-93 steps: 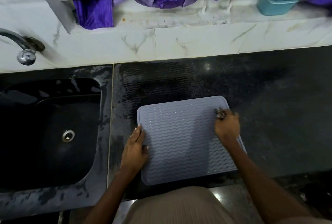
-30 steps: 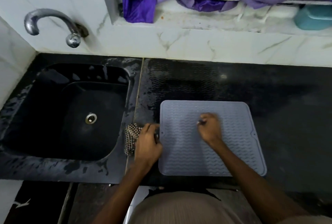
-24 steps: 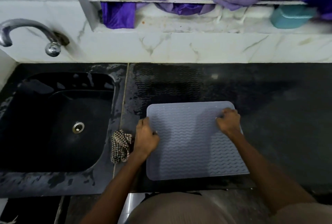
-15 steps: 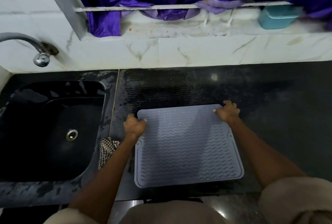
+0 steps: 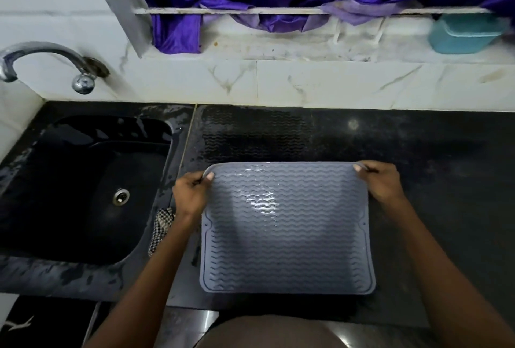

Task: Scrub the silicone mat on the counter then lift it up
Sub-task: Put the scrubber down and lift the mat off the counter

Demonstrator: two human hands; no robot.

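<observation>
- Head view: we see the grey silicone mat [image 5: 287, 233], ribbed with wavy lines and glinting wet, over the black counter [image 5: 446, 180] beside the sink [image 5: 83, 188].
- Our left hand [image 5: 192, 194] pinches its far left corner; our right hand [image 5: 383, 183] pinches the far right corner.
- Against half a second ago, the far edge is raised further; the checked scrub cloth [image 5: 160, 229] stays by the sink.
</observation>
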